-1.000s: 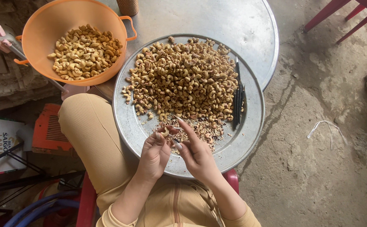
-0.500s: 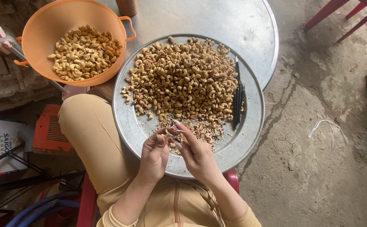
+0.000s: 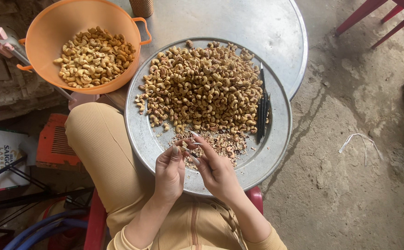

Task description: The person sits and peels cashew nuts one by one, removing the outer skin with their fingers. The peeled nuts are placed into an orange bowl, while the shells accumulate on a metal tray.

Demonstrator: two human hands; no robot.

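Observation:
A round metal tray (image 3: 276, 139) rests on my lap and carries a big heap of unpeeled cashew nuts (image 3: 202, 90). At its near side lies a patch of loose husk flakes (image 3: 223, 143). Over those flakes my left hand (image 3: 170, 171) pinches a single cashew nut (image 3: 184, 147) between its fingertips. My right hand (image 3: 216, 169) holds a small thin peeling knife (image 3: 191, 153) against that nut. Both hands touch each other at the fingertips above the tray's near rim.
An orange plastic basin (image 3: 67, 28) with peeled pale cashews (image 3: 93, 55) stands at the upper left. Several dark thin tools (image 3: 262, 109) lie on the tray's right side. A larger round metal tabletop (image 3: 257, 28) sits behind. Red stool legs (image 3: 382, 14) stand at the upper right on the concrete floor.
My hands have stayed over the husk flakes; the fingers have shifted slightly around the nut. Nothing else has moved.

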